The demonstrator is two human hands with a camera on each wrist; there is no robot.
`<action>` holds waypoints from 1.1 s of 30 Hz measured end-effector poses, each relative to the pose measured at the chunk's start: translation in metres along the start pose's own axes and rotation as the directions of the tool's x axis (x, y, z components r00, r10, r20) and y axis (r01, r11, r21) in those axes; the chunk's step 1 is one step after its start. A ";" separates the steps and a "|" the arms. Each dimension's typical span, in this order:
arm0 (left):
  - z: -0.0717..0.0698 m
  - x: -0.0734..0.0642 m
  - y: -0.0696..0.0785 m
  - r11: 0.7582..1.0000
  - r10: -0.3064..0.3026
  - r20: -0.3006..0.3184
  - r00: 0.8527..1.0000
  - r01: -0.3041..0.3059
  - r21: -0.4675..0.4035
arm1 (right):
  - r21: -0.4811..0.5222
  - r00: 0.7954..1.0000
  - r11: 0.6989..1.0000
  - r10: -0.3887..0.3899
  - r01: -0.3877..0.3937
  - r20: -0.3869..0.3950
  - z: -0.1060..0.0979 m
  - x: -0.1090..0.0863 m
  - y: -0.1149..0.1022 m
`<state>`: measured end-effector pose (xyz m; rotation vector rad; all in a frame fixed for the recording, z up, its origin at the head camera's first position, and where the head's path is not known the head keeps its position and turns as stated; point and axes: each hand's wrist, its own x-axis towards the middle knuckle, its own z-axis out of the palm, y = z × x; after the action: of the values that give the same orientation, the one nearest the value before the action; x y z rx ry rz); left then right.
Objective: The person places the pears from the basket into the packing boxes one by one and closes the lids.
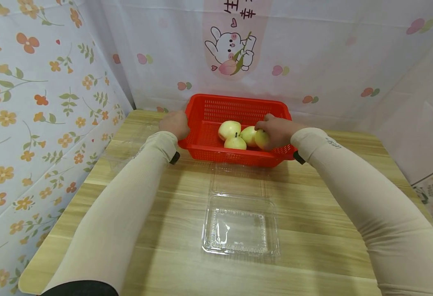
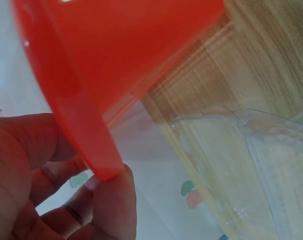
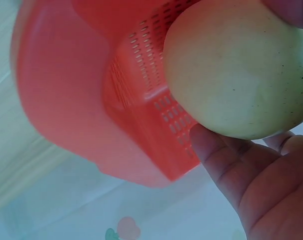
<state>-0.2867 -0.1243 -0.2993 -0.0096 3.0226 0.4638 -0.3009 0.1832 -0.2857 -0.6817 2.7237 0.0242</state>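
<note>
A red plastic basket [image 1: 235,157] with slotted walls stands at the back of the table. At its left end my left hand [image 1: 176,124] holds the rim; in the left wrist view the fingers [image 2: 114,205] pinch that red edge. Over the basket's right side, my right hand [image 1: 277,130] grips a yellow-green pear [image 1: 262,139]. The right wrist view shows this pear [image 3: 236,75] close up, with fingers curled round its underside. Three more pears [image 1: 235,142] lie together inside the basket. Nearer to me, a clear plastic box [image 1: 238,232] lies with its lid folded back toward the basket.
Another clear plastic container [image 1: 122,144] sits at the table's left, partly behind my left forearm. A printed cloth [image 1: 157,45] hangs behind the wooden table [image 1: 312,246], and flowered cloth [image 1: 35,123] covers the left side.
</note>
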 end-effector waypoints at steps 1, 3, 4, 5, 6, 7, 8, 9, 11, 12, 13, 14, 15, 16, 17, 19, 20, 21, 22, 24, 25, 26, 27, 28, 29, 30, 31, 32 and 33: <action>0.000 0.000 0.000 1.000 0.000 0.000 1.000 0.000 -0.001 | 0.001 1.000 1.000 0.000 0.000 -0.004 0.000 0.000 0.000; 0.000 0.001 0.000 1.000 0.000 -0.001 1.000 0.000 -0.002 | 0.007 1.000 1.000 -0.003 0.003 -0.010 -0.001 -0.001 0.000; 0.000 0.000 0.000 1.000 0.000 -0.001 1.000 0.000 -0.003 | 0.008 1.000 1.000 -0.003 0.003 -0.012 -0.002 -0.002 0.000; 0.000 0.000 0.000 1.000 0.000 -0.002 1.000 0.000 -0.003 | 0.012 1.000 1.000 -0.004 0.004 -0.016 -0.002 -0.003 0.000; 0.000 0.000 0.001 1.000 0.000 -0.003 1.000 0.000 -0.002 | 0.015 1.000 1.000 -0.002 0.002 -0.020 -0.003 -0.003 0.000; -0.001 0.000 0.001 1.000 0.002 -0.004 1.000 -0.002 -0.002 | 0.023 1.000 1.000 -0.004 0.005 -0.024 -0.004 -0.004 0.000; -0.001 -0.001 0.001 1.000 0.002 -0.005 1.000 -0.002 -0.001 | 0.033 1.000 0.999 -0.003 0.004 -0.028 -0.005 -0.005 0.000; -0.001 -0.001 0.001 1.000 0.002 -0.005 1.000 -0.002 -0.002 | 0.045 0.999 0.999 -0.006 0.008 -0.033 -0.005 -0.006 0.000; -0.001 -0.001 0.001 1.000 -0.001 -0.003 1.000 0.001 -0.002 | 0.063 0.999 0.998 -0.010 0.013 -0.043 -0.007 -0.007 0.001; -0.001 -0.001 0.001 1.000 -0.003 -0.002 1.000 0.003 -0.003 | 0.071 0.999 0.997 -0.013 0.016 -0.048 -0.007 -0.008 0.001; -0.001 -0.001 0.001 1.000 -0.004 -0.001 1.000 0.004 -0.003 | 0.082 0.999 0.996 -0.018 0.022 -0.052 -0.008 -0.010 0.001; -0.001 0.000 0.001 1.000 -0.006 0.000 1.000 0.006 -0.002 | 0.088 0.998 0.996 -0.019 0.024 -0.054 -0.008 -0.011 0.001; -0.001 0.000 0.001 1.000 -0.007 0.001 1.000 0.007 -0.001 | 0.092 0.998 0.995 -0.023 0.028 -0.057 -0.009 -0.012 0.001; -0.001 0.000 0.001 1.000 -0.006 0.001 1.000 0.006 0.001 | 0.094 0.998 0.995 -0.024 0.030 -0.060 -0.009 -0.013 0.002; -0.001 0.000 0.001 1.000 -0.006 0.001 1.000 0.006 0.003 | 0.099 0.998 0.994 -0.028 0.034 -0.062 -0.010 -0.014 0.002; 0.000 0.000 0.001 1.000 -0.004 -0.001 1.000 0.004 0.007 | 0.109 0.997 0.993 -0.033 0.041 -0.068 -0.011 -0.016 0.002; 0.000 0.001 0.001 1.000 -0.004 0.000 1.000 0.004 0.006 | 0.114 0.997 0.992 -0.036 0.044 -0.072 -0.011 -0.018 0.002; 0.000 0.001 0.001 1.000 -0.005 0.001 1.000 0.005 0.004 | 0.120 0.997 0.992 -0.037 0.045 -0.075 -0.012 -0.019 0.002; 0.000 0.000 0.001 1.000 -0.004 0.001 1.000 0.004 0.004 | 0.123 0.996 0.991 -0.036 0.046 -0.078 -0.013 -0.020 0.002; 0.000 0.000 0.001 1.000 -0.004 0.000 1.000 0.004 0.000 | 0.129 0.996 0.991 -0.032 0.043 -0.083 -0.015 -0.023 0.000; 0.000 0.000 0.001 1.000 -0.004 0.001 1.000 0.004 -0.004 | 0.130 0.996 0.991 -0.027 0.038 -0.084 -0.016 -0.024 -0.001; 0.000 -0.001 0.001 1.000 -0.003 0.002 1.000 0.003 -0.006 | 0.130 0.996 0.991 -0.026 0.037 -0.086 -0.017 -0.026 -0.002; 0.000 -0.001 0.000 1.000 -0.002 0.001 1.000 0.002 -0.008 | 0.127 0.996 0.991 -0.026 0.038 -0.088 -0.018 -0.027 -0.003; 0.000 -0.001 0.000 1.000 0.000 0.000 1.000 0.000 -0.008 | 0.124 0.995 0.991 -0.028 0.039 -0.091 -0.019 -0.028 -0.004; 0.000 -0.001 0.000 1.000 0.000 0.000 1.000 0.000 -0.009 | 0.122 0.995 0.992 -0.033 0.044 -0.094 -0.020 -0.029 -0.005; 0.000 -0.001 0.000 1.000 0.000 -0.001 1.000 0.000 -0.011 | 0.119 0.995 0.992 -0.037 0.048 -0.097 -0.021 -0.031 -0.005; 0.000 -0.001 0.000 1.000 0.000 -0.002 1.000 0.000 -0.010 | 0.115 0.994 0.992 -0.044 0.055 -0.101 -0.021 -0.033 -0.006; 0.000 0.000 0.000 1.000 -0.001 -0.004 1.000 0.001 -0.008 | 0.111 0.993 0.992 -0.053 0.064 -0.105 -0.021 -0.034 -0.006; 0.000 0.000 0.000 1.000 0.000 -0.005 1.000 0.000 -0.006 | 0.105 0.992 0.992 -0.061 0.072 -0.109 -0.022 -0.036 -0.007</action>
<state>-0.2865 -0.1246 -0.2993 -0.0105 3.0264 0.4734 -0.2748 0.1912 -0.2535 -0.7619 2.7761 -0.1802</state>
